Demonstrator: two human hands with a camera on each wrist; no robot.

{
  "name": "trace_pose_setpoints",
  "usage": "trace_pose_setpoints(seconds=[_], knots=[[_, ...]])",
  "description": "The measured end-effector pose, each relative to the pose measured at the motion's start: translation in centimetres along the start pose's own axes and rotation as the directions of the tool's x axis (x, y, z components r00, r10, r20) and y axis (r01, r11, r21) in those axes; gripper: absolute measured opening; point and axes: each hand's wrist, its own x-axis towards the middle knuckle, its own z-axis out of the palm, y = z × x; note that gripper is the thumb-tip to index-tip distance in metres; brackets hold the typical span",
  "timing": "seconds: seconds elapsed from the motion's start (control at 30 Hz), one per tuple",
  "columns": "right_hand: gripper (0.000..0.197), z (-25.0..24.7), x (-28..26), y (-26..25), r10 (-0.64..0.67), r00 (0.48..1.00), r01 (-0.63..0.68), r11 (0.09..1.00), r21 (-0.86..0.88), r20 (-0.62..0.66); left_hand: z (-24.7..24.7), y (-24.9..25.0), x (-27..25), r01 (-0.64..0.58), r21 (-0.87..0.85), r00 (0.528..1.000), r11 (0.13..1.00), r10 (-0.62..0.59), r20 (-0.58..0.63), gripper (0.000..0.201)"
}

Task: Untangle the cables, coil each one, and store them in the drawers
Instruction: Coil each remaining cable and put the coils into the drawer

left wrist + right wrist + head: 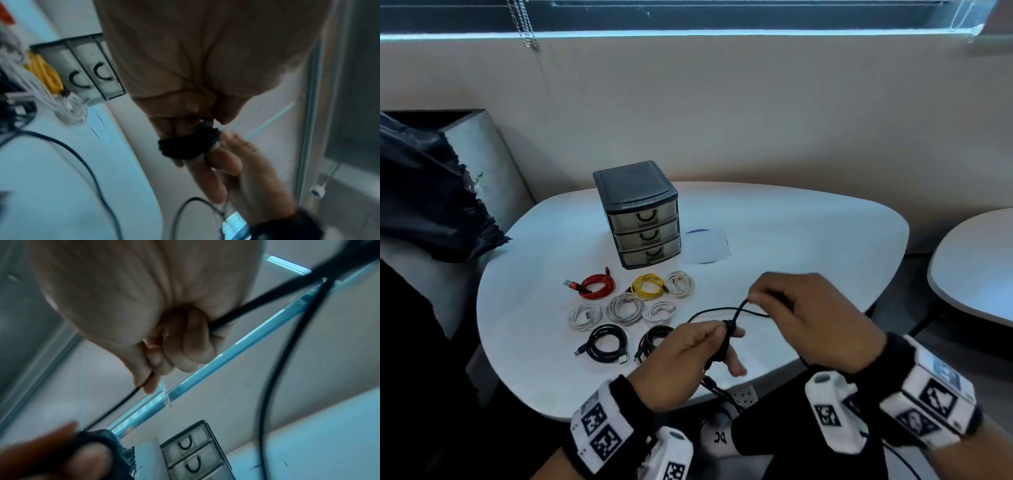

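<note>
Right now we hold a black cable [726,337] above the near edge of the white table [808,222]. Our left hand [688,356] has several turns of it wound round its fingers [207,170], with the thumb pressed on the bundle. Our right hand [808,322], a little farther and to the right, has its fingers curled round the free run of the same cable [246,306], pinching it just above the wound turns. A slack loop of it lies on the table between the hands, and another length hangs off the near edge toward our lap.

To the left, eight coiled cables lie in rows: a red cable [595,286], a yellow cable [649,284] and a white cable [680,283] in the far row, three pale coils [625,309] in the middle, and two black coils [607,342] nearest us. Beyond them stands the grey drawer unit [640,212], its three drawers all closed. Just right of it lies a sheet of white paper [707,246]. A second table [976,267] shows at the far right.
</note>
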Motion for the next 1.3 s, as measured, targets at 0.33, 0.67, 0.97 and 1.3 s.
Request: trace_pose_setpoints(seconds=[0.33,0.67,0.97,1.3], knots=[[0.022,6.2,-0.5,0.4,0.078,0.990,-0.118,0.922,0.369,0.121,-0.8,4.1,0.0,-0.267,-0.628,0.942,0.731,0.060,-0.331,0.031],[0.019,5.0,-2.6,-3.0,-0.026,0.934,0.006,0.998,0.058,0.355,-2.4,1.7,2.3,-0.240,-0.005,0.838,0.971,0.204,-0.506,0.036],[0.012,-0.9,-2.1,-1.3,0.438,0.871,-0.469,0.615,0.634,0.221,-0.3,1.5,1.9,-0.229,0.631,0.938,0.741,0.340,-0.060,0.047],[0.056,-3.1,-1.9,-2.3,0.537,0.843,-0.275,0.397,0.875,0.022,-1.3,3.5,2.9,-0.198,0.720,0.871,0.665,0.456,-0.182,0.037]])
